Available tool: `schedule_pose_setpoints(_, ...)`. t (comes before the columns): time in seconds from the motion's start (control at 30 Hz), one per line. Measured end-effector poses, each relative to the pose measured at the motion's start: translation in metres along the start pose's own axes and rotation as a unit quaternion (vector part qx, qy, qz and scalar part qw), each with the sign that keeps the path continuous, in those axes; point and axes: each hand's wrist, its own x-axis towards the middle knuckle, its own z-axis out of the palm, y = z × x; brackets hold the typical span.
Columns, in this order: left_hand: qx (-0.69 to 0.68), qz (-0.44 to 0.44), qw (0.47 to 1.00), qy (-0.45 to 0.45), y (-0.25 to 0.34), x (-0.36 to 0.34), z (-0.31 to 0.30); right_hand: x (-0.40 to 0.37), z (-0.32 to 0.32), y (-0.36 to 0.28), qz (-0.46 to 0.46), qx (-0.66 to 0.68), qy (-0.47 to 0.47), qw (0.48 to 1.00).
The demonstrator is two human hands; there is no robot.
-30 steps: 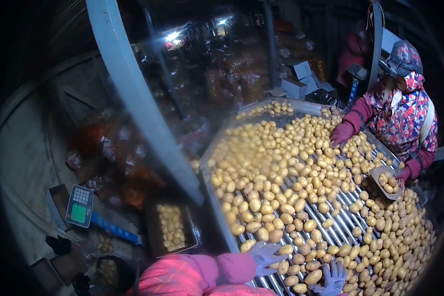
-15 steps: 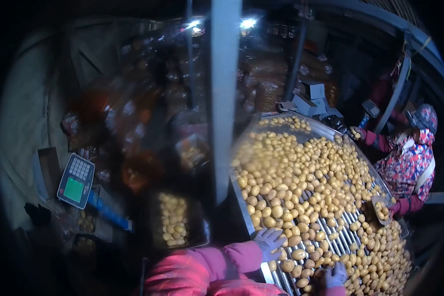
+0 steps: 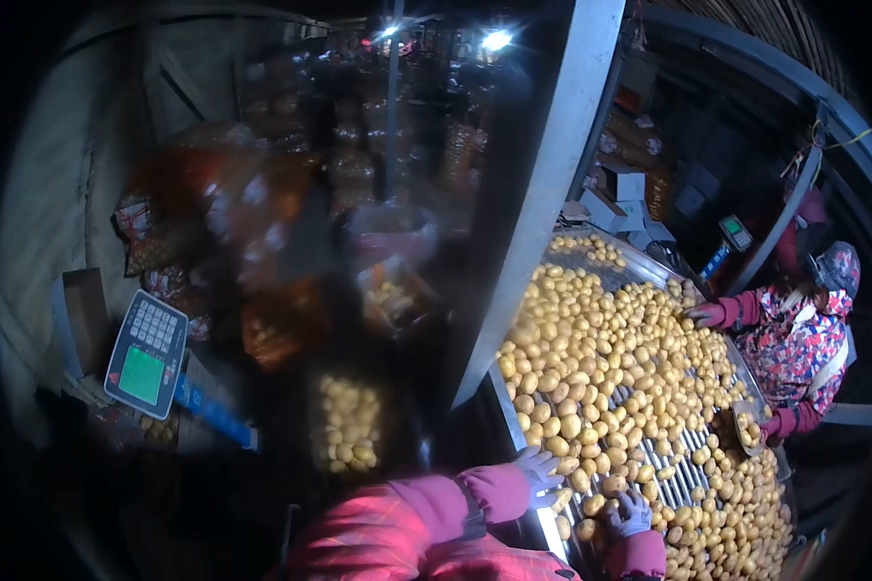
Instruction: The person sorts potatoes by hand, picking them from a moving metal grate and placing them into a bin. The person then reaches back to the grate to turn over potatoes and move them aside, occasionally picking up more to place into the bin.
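Many potatoes (image 3: 591, 339) cover a sloping metal roller table (image 3: 685, 465). My left hand (image 3: 537, 473), in a pale glove, lies at the table's near left edge beside some potatoes, its fingers spread. To its right, my right hand (image 3: 631, 513), also gloved, is over the rollers with its fingers bent around or against a potato (image 3: 614, 485); whether it grips the potato is unclear.
A co-worker (image 3: 804, 329) stands at the right side, one hand at the potatoes, the other holding a scoop (image 3: 747, 426). A metal post (image 3: 552, 184) rises at the table's left edge. Left are a scale display (image 3: 146, 353), a crate's potatoes (image 3: 349, 423) and sacks (image 3: 286, 320).
My right hand has moved up and left over the rollers. The view has shifted, so the post appears further right and tilted. The co-worker's upper hand has come down to the potatoes.
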Motion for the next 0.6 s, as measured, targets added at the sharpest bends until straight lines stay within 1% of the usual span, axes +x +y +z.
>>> schedule_pose_setpoints(0.03,0.017,-0.004,0.999,-0.034,0.0,0.003,-0.001,0.004,-0.001,-0.014,0.012,0.006,0.042,0.999)
schedule_pose_setpoints(0.07,0.012,0.005,0.999,-0.039,0.0,0.006,0.0,0.01,-0.002,-0.03,0.024,0.011,0.083,0.996)
schedule_pose_setpoints(0.1,-0.005,-0.006,0.998,-0.061,-0.002,0.01,0.002,0.019,-0.01,-0.053,0.008,-0.008,0.069,0.998)
schedule_pose_setpoints(0.13,-0.021,-0.018,0.996,-0.082,-0.003,0.013,0.007,0.025,-0.009,-0.076,-0.022,-0.007,0.08,0.997)
schedule_pose_setpoints(0.17,0.002,-0.015,0.998,-0.06,-0.007,0.015,0.021,0.031,-0.003,-0.097,-0.045,-0.031,0.081,0.995)
schedule_pose_setpoints(0.2,0.001,-0.012,0.998,-0.064,-0.007,0.018,0.019,0.036,0.005,-0.108,-0.072,-0.054,0.082,0.993)
schedule_pose_setpoints(0.23,-0.004,-0.012,0.994,-0.107,-0.008,0.022,0.011,0.04,0.021,-0.103,-0.071,-0.052,0.081,0.993)
schedule_pose_setpoints(0.27,-0.009,-0.013,0.989,-0.15,-0.01,0.024,0.007,0.043,0.04,-0.095,-0.089,-0.04,0.09,0.991)
schedule_pose_setpoints(0.3,-0.012,-0.02,0.994,-0.111,-0.011,0.021,0.015,0.046,0.041,-0.102,-0.107,-0.027,0.099,0.989)
schedule_pose_setpoints(0.33,-0.011,-0.02,0.993,-0.113,-0.013,0.018,0.021,0.046,0.033,-0.102,-0.106,-0.026,0.099,0.989)
schedule_pose_setpoints(0.4,0.0,-0.014,0.999,-0.052,-0.014,0.016,0.032,0.045,0.01,-0.1,-0.138,0.027,0.028,0.99)
schedule_pose_setpoints(0.43,0.0,-0.012,0.998,-0.055,-0.012,0.018,0.025,0.044,0.005,-0.098,-0.101,0.012,0.068,0.992)
schedule_pose_setpoints(0.47,-0.008,-0.022,0.997,-0.069,-0.01,0.02,0.019,0.048,-0.011,-0.09,-0.017,0.055,-0.034,0.998)
schedule_pose_setpoints(0.53,-0.017,-0.036,0.995,-0.092,-0.008,0.018,0.016,0.041,-0.007,-0.063,-0.009,0.014,0.078,0.997)
schedule_pose_setpoints(0.6,-0.041,-0.03,0.994,-0.092,-0.011,0.02,0.019,0.033,0.009,-0.035,0.032,-0.08,0.09,0.992)
